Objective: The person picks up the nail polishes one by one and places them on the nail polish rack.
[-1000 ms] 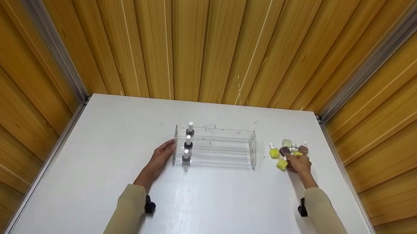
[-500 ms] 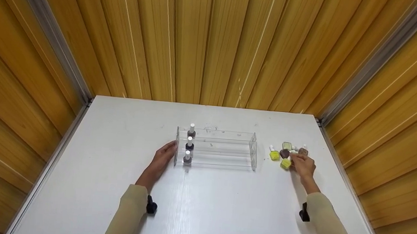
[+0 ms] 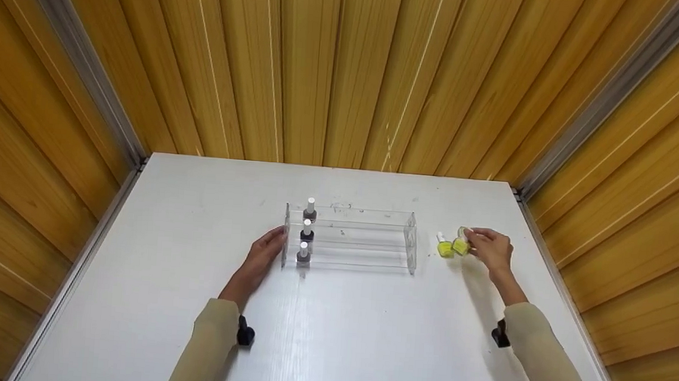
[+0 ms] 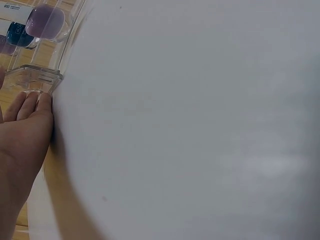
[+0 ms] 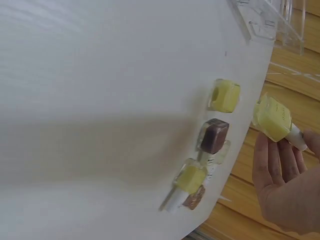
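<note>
My right hand (image 3: 491, 249) pinches a yellow nail polish bottle (image 5: 275, 118) by its white cap, held up off the table with the glass end pointing away from the fingers. Below it in the right wrist view lie a second yellow bottle (image 5: 227, 96), a dark purple one (image 5: 216, 136), a third yellow one (image 5: 192, 177), a pale one and a brown glittery one (image 5: 194, 199). My left hand (image 3: 267, 245) touches the left end panel of a clear tiered rack (image 3: 411, 243) from outside, fingers nearly straight. Dark bottles (image 3: 304, 256) stand upright at the left of its three tiers.
The white table (image 3: 335, 333) reaches back to a wood-patterned wall (image 3: 303, 68), with similar walls at both sides. Grey metal posts (image 3: 591, 100) rise at the table's back corners. Small dark marks (image 3: 341, 205) show behind the rack.
My right hand has taken hold of a yellow nail polish bottle and lifted it, moving slightly up and back over the pile. My left hand stays at the rack, and the rack's bottles have not moved.
</note>
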A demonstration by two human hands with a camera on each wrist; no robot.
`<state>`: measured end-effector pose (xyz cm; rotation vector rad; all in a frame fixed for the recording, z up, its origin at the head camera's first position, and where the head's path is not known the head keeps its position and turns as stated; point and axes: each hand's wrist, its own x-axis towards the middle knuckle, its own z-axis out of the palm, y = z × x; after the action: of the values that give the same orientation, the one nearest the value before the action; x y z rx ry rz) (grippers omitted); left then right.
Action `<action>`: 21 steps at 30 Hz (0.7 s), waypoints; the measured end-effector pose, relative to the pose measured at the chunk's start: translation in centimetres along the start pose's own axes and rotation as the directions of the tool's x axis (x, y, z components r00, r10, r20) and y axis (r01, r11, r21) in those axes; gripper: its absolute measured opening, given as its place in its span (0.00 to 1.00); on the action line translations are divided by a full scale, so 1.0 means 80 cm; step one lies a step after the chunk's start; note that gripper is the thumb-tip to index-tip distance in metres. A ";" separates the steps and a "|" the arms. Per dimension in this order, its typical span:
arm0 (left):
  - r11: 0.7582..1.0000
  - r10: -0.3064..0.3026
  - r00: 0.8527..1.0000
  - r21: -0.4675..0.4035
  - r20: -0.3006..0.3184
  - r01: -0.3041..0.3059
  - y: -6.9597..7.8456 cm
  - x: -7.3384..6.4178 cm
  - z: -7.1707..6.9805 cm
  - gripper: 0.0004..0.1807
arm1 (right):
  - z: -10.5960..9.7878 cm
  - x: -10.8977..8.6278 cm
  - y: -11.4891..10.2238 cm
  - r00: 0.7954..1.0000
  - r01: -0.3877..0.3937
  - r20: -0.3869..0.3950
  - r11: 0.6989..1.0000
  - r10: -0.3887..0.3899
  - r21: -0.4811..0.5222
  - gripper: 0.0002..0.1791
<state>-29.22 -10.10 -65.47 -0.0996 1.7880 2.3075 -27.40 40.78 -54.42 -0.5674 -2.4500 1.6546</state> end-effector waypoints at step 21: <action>1.000 -0.015 1.000 -0.005 -0.003 0.015 0.000 0.001 0.000 0.31 | 0.080 -0.020 -0.093 0.962 0.226 0.161 0.974 -0.221 -0.013 0.19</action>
<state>-29.27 -10.05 -65.50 -0.1171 1.7767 2.3030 -29.67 32.18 -49.95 -0.1577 -2.5412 1.6299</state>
